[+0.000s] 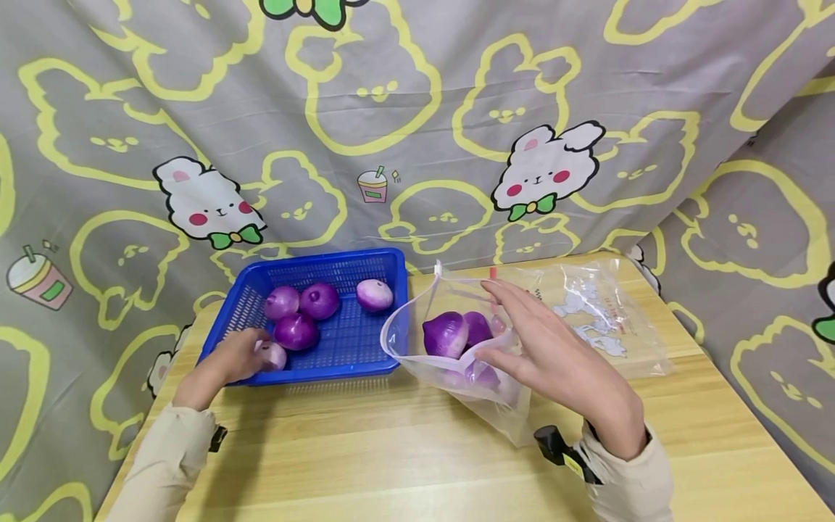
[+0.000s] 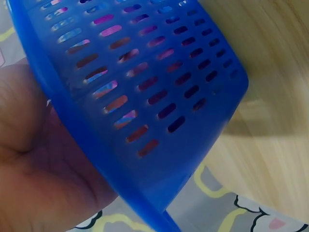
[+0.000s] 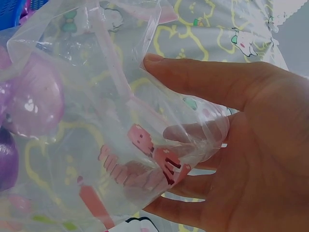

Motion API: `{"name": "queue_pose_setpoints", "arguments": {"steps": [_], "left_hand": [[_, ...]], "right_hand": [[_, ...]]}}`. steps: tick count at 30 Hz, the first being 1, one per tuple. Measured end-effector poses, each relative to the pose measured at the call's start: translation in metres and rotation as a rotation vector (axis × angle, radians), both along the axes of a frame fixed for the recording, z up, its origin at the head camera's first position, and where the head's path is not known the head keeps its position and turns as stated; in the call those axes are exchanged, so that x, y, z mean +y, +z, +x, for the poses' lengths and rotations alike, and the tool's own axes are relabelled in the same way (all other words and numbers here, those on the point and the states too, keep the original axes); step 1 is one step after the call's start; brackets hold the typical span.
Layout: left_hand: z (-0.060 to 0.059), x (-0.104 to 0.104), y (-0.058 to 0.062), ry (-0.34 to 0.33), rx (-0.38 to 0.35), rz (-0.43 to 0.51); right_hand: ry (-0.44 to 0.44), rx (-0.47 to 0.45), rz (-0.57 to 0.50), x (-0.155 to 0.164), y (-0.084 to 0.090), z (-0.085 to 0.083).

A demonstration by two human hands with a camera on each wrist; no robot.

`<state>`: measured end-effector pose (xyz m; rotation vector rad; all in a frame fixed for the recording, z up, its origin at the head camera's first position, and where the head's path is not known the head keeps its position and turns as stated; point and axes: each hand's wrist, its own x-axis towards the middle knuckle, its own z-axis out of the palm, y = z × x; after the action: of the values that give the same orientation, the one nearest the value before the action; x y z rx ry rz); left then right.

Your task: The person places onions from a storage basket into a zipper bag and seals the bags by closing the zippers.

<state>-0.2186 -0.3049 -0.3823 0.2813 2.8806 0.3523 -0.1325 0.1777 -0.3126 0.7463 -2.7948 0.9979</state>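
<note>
My left hand reaches into the near left corner of a blue basket, its fingers round a pale purple onion. In the left wrist view the basket's wall hides the fingertips and that onion. Several more onions, such as the dark one, lie in the basket. My right hand rests against a clear zip bag, thumb and fingers spread apart. The right wrist view shows its fingers extended behind the plastic. Purple onions sit in the bag, whose mouth stands wide.
A second clear printed bag lies flat at the table's back right. The wooden table ends against a grey patterned curtain. The filled bag stands right beside the basket's right side.
</note>
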Motion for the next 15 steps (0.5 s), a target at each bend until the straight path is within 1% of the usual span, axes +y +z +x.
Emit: {"name": "queue_pose_setpoints", "arguments": {"steps": [4, 6, 10, 15], "left_hand": [[0.005, -0.003, 0.003, 0.018, 0.030, -0.020], [0.008, -0.003, 0.004, 0.017, 0.056, -0.026], [0.014, -0.001, 0.006, -0.009, 0.118, -0.022], [0.019, 0.001, 0.007, -0.053, 0.228, -0.008]], "right_hand": [[0.003, 0.007, 0.005, -0.001, 0.001, 0.000], [0.005, 0.010, 0.006, -0.001, 0.001, 0.000], [0.003, 0.008, 0.016, -0.002, 0.001, 0.000], [-0.001, 0.004, 0.029, -0.002, 0.001, 0.001]]}}
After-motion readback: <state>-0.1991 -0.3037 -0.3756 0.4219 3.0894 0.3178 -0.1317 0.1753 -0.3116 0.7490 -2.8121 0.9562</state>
